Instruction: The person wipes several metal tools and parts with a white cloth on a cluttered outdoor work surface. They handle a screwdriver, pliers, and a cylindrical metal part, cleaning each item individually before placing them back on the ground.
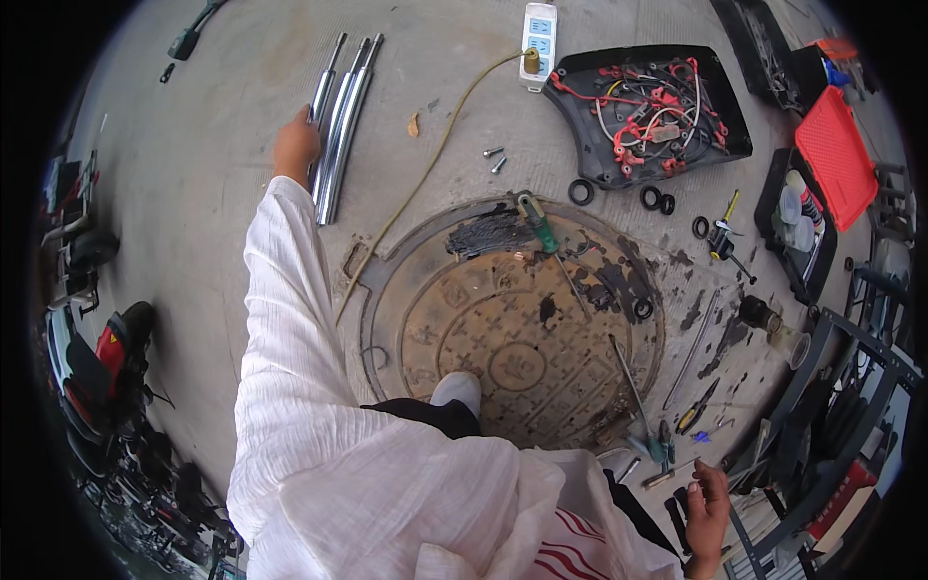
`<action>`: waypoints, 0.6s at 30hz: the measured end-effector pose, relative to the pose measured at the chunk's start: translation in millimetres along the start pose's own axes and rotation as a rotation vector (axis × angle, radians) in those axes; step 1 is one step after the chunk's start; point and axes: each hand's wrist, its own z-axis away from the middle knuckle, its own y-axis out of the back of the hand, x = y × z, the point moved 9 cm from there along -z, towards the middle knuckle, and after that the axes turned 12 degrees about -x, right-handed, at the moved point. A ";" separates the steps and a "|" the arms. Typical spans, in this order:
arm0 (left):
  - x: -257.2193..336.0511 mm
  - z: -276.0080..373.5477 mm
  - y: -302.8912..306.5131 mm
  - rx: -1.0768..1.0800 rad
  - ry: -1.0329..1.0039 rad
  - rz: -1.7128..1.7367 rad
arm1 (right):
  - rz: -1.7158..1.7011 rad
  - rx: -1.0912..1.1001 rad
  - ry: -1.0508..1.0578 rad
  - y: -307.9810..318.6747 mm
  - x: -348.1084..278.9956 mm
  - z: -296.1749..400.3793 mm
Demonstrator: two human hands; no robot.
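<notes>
At the upper left, my left hand [297, 147] reaches out to the leftmost of several chrome metal tubes [341, 138] lying side by side on the concrete; its fingers are around that tube's edge. My right hand [706, 511] is at the lower right with its fingers loosely curled, and nothing shows in it. Near it lie a green-handled screwdriver [656, 448] and pliers with yellow-and-black handles [697, 409]. Another green-handled screwdriver [538, 221] rests on the round manhole cover [435, 326]. Two bolts [496, 159] lie beyond the cover.
A black plastic tray [739, 138] of tangled cables stands beside a white power strip [530, 77] with a yellow cord [442, 141]. Black rubber rings [581, 192], an open toolbox with a red lid [837, 159] and a metal frame [786, 406] are on the right. Motorbikes [109, 355] stand left.
</notes>
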 end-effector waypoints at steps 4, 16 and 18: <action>10.0 -1.1 -23.9 -0.097 -0.094 0.044 | 0.091 -0.041 0.009 -2.2 -9.4 -0.1; 162.2 253.3 -19.5 0.041 -0.553 0.373 | 0.178 0.010 0.176 13.7 -7.5 29.5; 186.0 306.1 -41.1 -0.133 -0.683 0.362 | 0.198 0.016 0.190 22.6 -13.6 35.2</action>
